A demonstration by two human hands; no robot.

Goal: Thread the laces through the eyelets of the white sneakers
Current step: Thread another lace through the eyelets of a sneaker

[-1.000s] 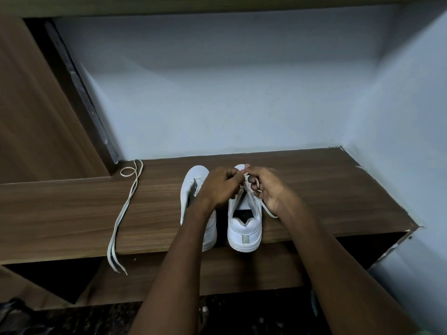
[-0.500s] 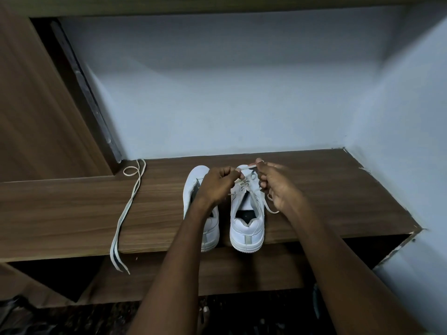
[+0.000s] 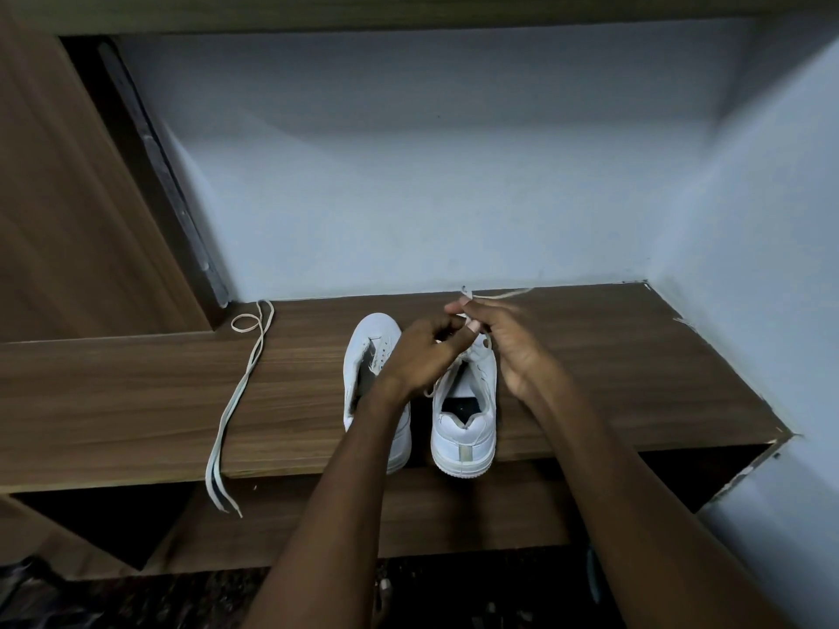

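Two white sneakers stand side by side on a wooden shelf point(image 3: 613, 370), heels toward me. The right sneaker point(image 3: 463, 429) carries a pale lace point(image 3: 504, 294), and my right hand point(image 3: 508, 342) pinches that lace above the toe, its free end trailing up and to the right. My left hand point(image 3: 422, 351) hovers over the right sneaker's eyelets, fingers curled around a strand near the tongue. The left sneaker point(image 3: 363, 356) has no lace in it and my left forearm partly covers it. A second loose lace point(image 3: 240, 388) lies on the shelf to the left, its ends hanging over the front edge.
A pale blue wall closes the shelf at the back and on the right. A wooden panel point(image 3: 68, 197) rises at the left. Below the shelf's front edge is a dark open recess above a dark floor.
My right hand has pulled the lace up and away from the shoe, so its free end now stretches out to the right. Both hands have shifted slightly toward the toe.
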